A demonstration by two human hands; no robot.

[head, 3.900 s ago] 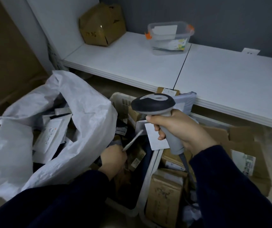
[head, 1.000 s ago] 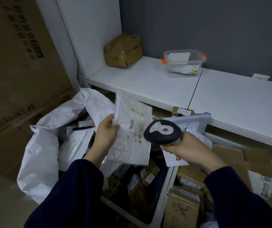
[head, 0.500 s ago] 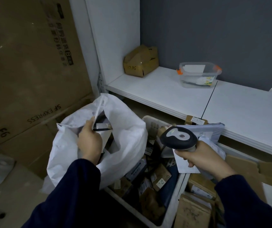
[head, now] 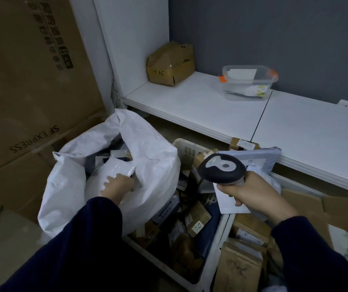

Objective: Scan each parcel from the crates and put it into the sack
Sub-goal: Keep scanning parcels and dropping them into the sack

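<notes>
Down at the sack mouth, the left hand (head: 118,186) sits on a white plastic mailer parcel (head: 114,170) inside the white woven sack (head: 154,165); too dim to tell if it pinches or just rests. The right hand (head: 251,192) grips the dark handheld scanner (head: 221,168). The white plastic crate (head: 186,149) of parcels lies between both hands, nearer the left, I'd guess.

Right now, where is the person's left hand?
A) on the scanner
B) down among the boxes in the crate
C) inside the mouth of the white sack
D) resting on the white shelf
C: the left hand is inside the open mouth of the white sack, touching a white parcel there, while the right hand grips the scanner over the crate.
</notes>
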